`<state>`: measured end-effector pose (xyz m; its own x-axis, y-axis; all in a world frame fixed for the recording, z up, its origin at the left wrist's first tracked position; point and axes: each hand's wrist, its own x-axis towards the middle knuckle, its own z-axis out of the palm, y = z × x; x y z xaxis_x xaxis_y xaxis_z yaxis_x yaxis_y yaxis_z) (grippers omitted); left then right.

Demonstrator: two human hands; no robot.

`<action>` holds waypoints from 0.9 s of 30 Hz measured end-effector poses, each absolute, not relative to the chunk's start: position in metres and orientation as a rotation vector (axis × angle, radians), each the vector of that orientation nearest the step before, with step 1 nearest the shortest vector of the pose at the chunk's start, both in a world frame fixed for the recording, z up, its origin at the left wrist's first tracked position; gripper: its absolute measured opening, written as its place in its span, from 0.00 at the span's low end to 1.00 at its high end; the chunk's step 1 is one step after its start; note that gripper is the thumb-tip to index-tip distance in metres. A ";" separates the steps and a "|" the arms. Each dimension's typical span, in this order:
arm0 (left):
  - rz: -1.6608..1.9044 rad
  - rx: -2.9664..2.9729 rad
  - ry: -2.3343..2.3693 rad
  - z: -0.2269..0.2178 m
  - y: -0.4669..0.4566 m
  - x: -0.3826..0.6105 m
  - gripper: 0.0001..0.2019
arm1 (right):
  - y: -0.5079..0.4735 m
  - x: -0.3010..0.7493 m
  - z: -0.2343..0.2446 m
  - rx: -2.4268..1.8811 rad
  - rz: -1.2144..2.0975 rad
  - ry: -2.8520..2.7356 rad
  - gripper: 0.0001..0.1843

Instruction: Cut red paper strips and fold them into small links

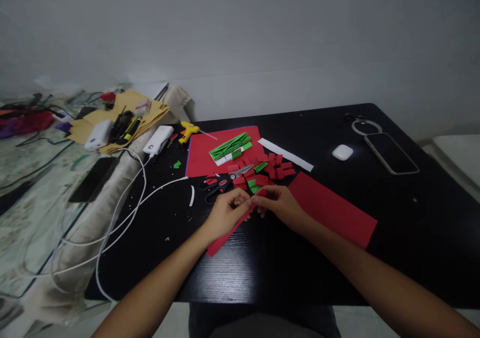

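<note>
Left hand [229, 212] and right hand [280, 204] sit close together on my feed, fingertips nearly meeting, both pinching one red strip [221, 243] by its upper end; two-handed grip probably keeps thin paper steady. Its lower end slants toward the near edge of the black table [277, 273], left free, I'd say, because only the top matters just now. Exact finger contact underneath: can't tell. Just beyond: folded red pieces [276, 172] heaped with some folded green pieces [260, 167], presumably kept within reach. Scissors [231, 176] lie at the heap's left, blades over it, likely parked handy. Red sheet [330, 205] right of the hands. Farther out, a green bundle [232, 144] on a red stack [198, 155], white strip [287, 155] to the right, glue gun [187, 131] by the stack's far-left corner. Earbud case [342, 152] and phone [392, 152] far right, seemingly out of the way.
</note>
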<state>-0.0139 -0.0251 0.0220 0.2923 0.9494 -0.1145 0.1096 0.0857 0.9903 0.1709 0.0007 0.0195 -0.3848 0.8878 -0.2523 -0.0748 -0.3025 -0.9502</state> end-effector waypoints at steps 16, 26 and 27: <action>0.866 1.292 1.130 0.025 -0.025 -0.013 0.12 | 0.003 0.171 0.015 -1.096 1.747 -1.245 0.17; 0.877 1.291 1.093 0.025 -0.025 -0.015 0.09 | 0.006 0.176 0.021 -1.135 1.662 -1.204 0.12; 0.877 1.291 1.102 0.025 -0.025 -0.015 0.09 | 0.010 0.180 0.023 -1.142 1.645 -1.149 0.12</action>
<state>-0.0155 -0.0254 0.0248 0.2758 0.9523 -0.1304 0.0871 0.1104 0.9901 0.1795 0.0102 0.0226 -0.2640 0.9387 -0.2216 -0.1149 -0.2587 -0.9591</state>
